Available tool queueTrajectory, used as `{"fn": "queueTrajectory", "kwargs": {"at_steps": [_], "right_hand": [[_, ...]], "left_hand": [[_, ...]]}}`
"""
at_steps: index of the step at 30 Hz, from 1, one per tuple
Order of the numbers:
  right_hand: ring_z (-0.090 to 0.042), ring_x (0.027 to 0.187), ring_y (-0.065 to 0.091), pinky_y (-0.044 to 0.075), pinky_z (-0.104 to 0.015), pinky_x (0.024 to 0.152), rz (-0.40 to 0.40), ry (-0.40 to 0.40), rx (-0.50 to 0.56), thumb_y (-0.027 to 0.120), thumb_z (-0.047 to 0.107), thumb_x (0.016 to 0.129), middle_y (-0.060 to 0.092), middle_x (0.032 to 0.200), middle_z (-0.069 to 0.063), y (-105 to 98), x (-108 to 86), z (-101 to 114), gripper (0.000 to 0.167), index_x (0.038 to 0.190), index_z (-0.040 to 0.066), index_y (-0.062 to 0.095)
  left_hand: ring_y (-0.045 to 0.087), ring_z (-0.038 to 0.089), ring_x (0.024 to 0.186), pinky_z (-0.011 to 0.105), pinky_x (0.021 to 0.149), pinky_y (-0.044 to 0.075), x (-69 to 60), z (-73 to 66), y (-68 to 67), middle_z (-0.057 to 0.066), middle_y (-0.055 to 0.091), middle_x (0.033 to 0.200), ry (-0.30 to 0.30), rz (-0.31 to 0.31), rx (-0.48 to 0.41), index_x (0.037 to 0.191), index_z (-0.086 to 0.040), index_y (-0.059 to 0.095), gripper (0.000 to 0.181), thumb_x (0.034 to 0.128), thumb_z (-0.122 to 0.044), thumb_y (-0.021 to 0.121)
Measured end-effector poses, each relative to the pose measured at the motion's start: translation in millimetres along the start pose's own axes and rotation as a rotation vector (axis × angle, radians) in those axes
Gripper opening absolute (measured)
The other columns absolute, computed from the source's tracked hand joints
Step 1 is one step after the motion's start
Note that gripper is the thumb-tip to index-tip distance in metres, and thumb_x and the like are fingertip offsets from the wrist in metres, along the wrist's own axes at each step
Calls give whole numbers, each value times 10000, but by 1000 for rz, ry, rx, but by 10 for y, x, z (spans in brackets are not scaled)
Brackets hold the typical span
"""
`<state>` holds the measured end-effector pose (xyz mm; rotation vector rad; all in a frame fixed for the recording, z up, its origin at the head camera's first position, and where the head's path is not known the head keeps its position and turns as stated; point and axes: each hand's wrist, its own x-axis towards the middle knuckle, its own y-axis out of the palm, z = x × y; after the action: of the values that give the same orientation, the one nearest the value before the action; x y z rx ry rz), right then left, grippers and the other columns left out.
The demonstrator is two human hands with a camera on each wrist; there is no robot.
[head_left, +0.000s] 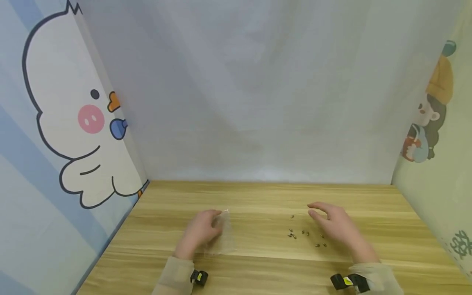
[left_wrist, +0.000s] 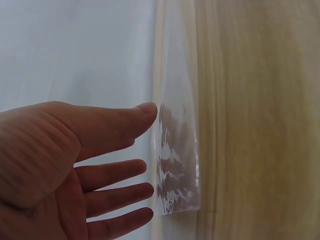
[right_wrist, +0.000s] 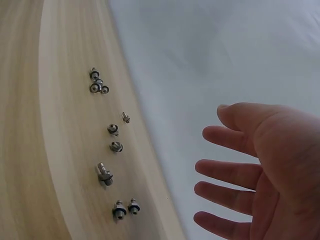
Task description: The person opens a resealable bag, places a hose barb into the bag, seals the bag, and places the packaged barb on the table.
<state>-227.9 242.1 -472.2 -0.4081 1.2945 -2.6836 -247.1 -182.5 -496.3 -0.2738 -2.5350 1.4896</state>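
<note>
A clear plastic bag lies on the wooden table to the left of the middle. My left hand is over its left side, thumb and forefinger spread apart. In the left wrist view, the bag appears just past the fingertips of the left hand; whether they touch it, I cannot tell. My right hand hovers with nothing in it, beside several small metal fittings scattered on the table. The right wrist view shows these fittings with dark rings, left of the relaxed fingers of the right hand.
The wooden table runs back to a plain pale curtain. Printed panels stand at both sides, a white cartoon bird on the left and a cartoon child on the right. Each wrist wears a small black camera.
</note>
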Motion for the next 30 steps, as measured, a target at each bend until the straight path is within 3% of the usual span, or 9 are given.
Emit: {"fn": "queueTrajectory", "kwargs": {"at_steps": [5,12,20,30], "right_hand": [[-518,1358,551,439,-706,1099,22,18,7,567,396,1121,613,1485,-220,39,0,-8,477,1445,56,652],[-500,1366,551,435,-696,1109,11,13,0,605,311,1110,643,1456,-197,50,18,-3,399,1414,65,679],[-495,1360,559,428,-695,1117,15,19,6,620,286,1102,653,1443,-193,73,29,-5,378,1399,63,688],[-475,1351,575,444,-676,1111,37,1,2,616,316,1104,673,1422,-171,125,48,47,380,1398,89,699]], "left_hand": [[680,401,1179,583,1028,548,8,-10,23,213,710,1315,-36,22,25,1339,32,695,547,852,-141,875],[697,340,1014,565,968,579,28,-85,-11,168,744,1142,8,31,-7,1197,54,740,412,825,-64,874],[619,460,1286,620,1118,470,20,-104,-5,225,671,1390,23,65,-8,1280,43,722,500,814,-52,875],[556,481,1367,631,1154,427,36,-164,52,220,605,1490,119,113,-23,1355,37,686,564,808,57,823]]}}
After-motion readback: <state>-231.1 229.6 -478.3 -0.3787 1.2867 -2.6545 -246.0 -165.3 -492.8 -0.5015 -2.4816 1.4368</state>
